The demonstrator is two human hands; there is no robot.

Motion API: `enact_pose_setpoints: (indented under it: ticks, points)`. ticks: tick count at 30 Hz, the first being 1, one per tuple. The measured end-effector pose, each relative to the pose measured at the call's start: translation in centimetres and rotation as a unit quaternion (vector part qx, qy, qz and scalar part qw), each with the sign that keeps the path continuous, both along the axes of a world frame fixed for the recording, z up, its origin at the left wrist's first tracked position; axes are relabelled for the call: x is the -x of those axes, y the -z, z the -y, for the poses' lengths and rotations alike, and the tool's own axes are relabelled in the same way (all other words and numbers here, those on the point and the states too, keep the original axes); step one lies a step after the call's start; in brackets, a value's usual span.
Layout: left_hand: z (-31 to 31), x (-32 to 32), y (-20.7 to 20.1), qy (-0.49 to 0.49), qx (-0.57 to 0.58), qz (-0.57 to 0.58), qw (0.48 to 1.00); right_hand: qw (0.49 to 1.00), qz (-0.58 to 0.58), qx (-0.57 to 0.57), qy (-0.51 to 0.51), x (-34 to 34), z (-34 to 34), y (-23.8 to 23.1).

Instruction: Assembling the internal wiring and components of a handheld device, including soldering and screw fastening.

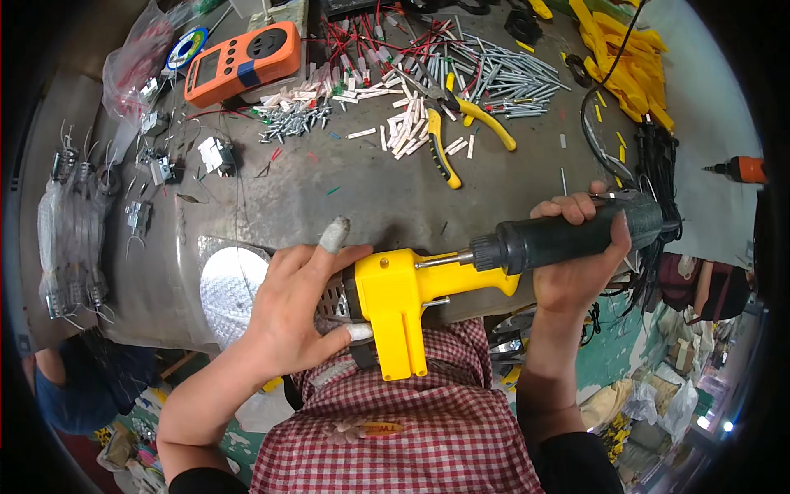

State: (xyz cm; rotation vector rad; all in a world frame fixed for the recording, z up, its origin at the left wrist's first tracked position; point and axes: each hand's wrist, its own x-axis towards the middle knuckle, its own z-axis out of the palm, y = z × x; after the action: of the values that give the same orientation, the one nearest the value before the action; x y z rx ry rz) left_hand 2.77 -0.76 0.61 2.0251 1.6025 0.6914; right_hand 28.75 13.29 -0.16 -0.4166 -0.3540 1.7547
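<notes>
My left hand [300,300], its thumb and a finger wrapped with white tips, grips a yellow plastic housing [387,284] with a handle, just above my lap. A slotted metal collar [332,298] shows between my hand and the housing. Left of that hand is a round silver patterned plate [233,290]; whether it joins the collar is hidden. My right hand [580,259] is closed around a black electric screwdriver [568,237]. Its bit [444,259] points left and reaches the housing's side. A long screw [436,302] sticks out of the housing below the bit.
Yellow-handled pliers [453,123] lie beyond, amid long screws [510,74], small screws [292,123] and white strips [407,128]. An orange multimeter [244,64] stands far left, bagged parts [78,235] nearer. Black cables [654,165] and yellow shells [629,62] are at right.
</notes>
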Motion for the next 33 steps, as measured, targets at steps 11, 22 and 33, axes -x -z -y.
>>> enact_pose_setpoints:
  ticks: [11, 22, 33]
  points:
    - [-0.5, 0.0, -0.4, 0.007, 0.05, 0.076, 0.996, 0.999, 0.043, 0.024, 0.017, 0.9, 0.0, 0.1]
    - [0.3, -0.1, -0.2, -0.024, 0.022, 0.031, 0.999, 0.999, 0.049, 0.004, 0.005, -3.4, 1.2, -1.0]
    - [0.1, -0.3, -0.3, -0.005, 0.022, -0.046, 0.999, 1.0, 0.014, -0.012, 0.019, -3.3, 2.0, -0.5]
